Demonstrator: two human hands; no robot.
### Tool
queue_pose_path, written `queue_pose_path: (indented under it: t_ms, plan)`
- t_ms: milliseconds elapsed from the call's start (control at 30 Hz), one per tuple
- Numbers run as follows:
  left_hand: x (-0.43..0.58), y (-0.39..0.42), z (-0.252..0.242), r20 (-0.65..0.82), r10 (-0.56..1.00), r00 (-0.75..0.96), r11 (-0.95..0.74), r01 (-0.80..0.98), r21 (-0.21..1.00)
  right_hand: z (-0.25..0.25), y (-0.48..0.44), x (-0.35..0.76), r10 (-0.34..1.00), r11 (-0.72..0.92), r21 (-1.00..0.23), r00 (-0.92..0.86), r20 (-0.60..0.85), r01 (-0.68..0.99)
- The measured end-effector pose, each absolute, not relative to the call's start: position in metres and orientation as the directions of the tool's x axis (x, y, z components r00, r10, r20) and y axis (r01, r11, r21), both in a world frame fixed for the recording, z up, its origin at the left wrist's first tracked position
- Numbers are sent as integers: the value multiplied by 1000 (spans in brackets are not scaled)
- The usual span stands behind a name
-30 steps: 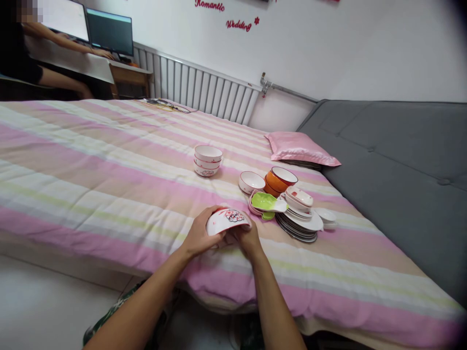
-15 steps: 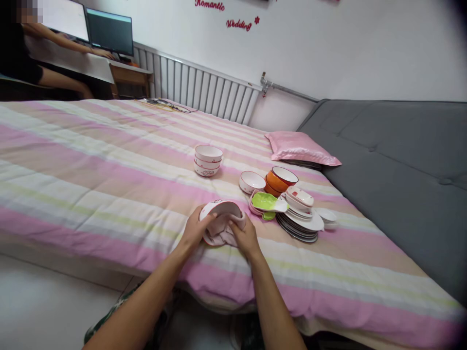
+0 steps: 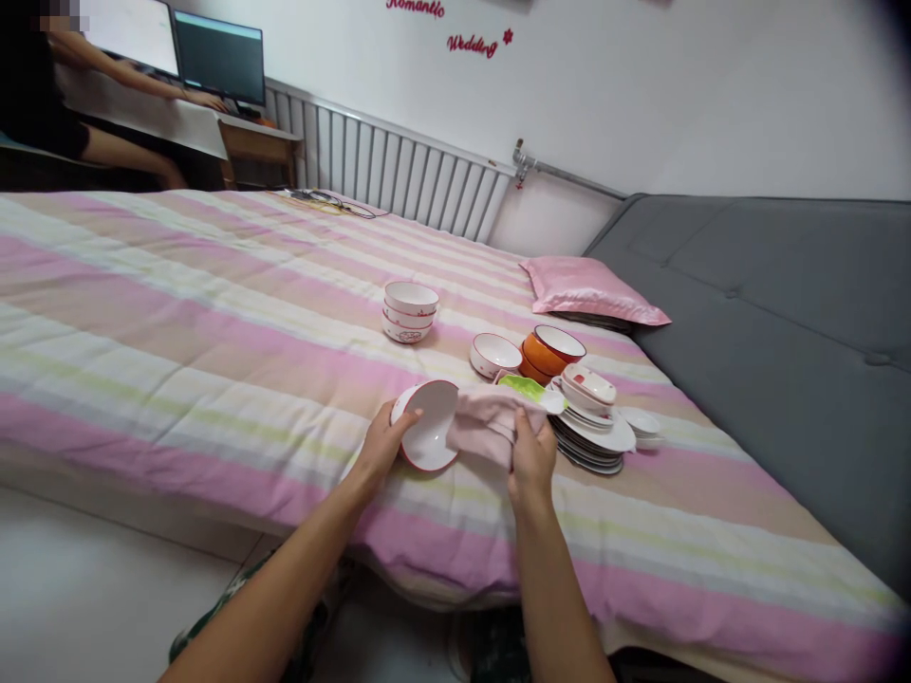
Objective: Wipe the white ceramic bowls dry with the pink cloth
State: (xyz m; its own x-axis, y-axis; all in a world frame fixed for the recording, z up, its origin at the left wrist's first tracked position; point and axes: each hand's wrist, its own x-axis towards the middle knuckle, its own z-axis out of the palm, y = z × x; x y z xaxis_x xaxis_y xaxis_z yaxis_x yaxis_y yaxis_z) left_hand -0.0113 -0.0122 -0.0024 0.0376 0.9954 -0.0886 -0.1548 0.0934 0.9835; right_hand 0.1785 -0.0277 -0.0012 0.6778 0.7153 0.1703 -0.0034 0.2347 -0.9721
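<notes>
My left hand [image 3: 382, 444] grips a white bowl [image 3: 433, 432] with a red rim by its left side, thumb over the edge. The bowl is tilted, its inside facing right and toward me. Pinched in my right hand [image 3: 532, 460] is a pale pink cloth [image 3: 491, 425], stretched out between that hand and the bowl's right edge. The cloth hides part of a green leaf-shaped dish [image 3: 523, 385] behind it. Just beyond, a single white bowl [image 3: 496, 355] rests on the striped bedspread [image 3: 249, 379].
A stack of white bowls [image 3: 411, 313] stands farther back. To the right are orange bowls [image 3: 547, 356], a pile of plates [image 3: 590, 446] topped by a rectangular dish [image 3: 589, 384], and small white dishes [image 3: 641, 424]. A pink pillow [image 3: 594, 287] lies by the grey headboard [image 3: 769, 304]. Another person sits at a desk.
My right hand has drawn the cloth out of the bowl and moved right. The bowl's inside now shows, while my left hand still holds it.
</notes>
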Motion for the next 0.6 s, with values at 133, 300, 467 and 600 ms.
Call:
queue_pose_path:
  t_ms: [133, 300, 467, 600]
  plan:
    - [-11, -12, -2, -62, 998, 30, 66, -135, 989, 4, -29, 183, 616, 304, -953, 764, 189, -10]
    - [-10, -13, 1, -39, 999, 18, 41, -125, 991, 7, -37, 165, 607, 326, -933, 723, 331, 154]
    - [-9, -10, -1, -41, 998, 38, 46, -141, 989, 5, -47, 131, 796, 339, -895, 418, 437, 290]
    - [-10, -6, -7, -9, 999, 54, 19, -175, 984, 0, -51, 113, 897, 383, -881, 118, 427, 277]
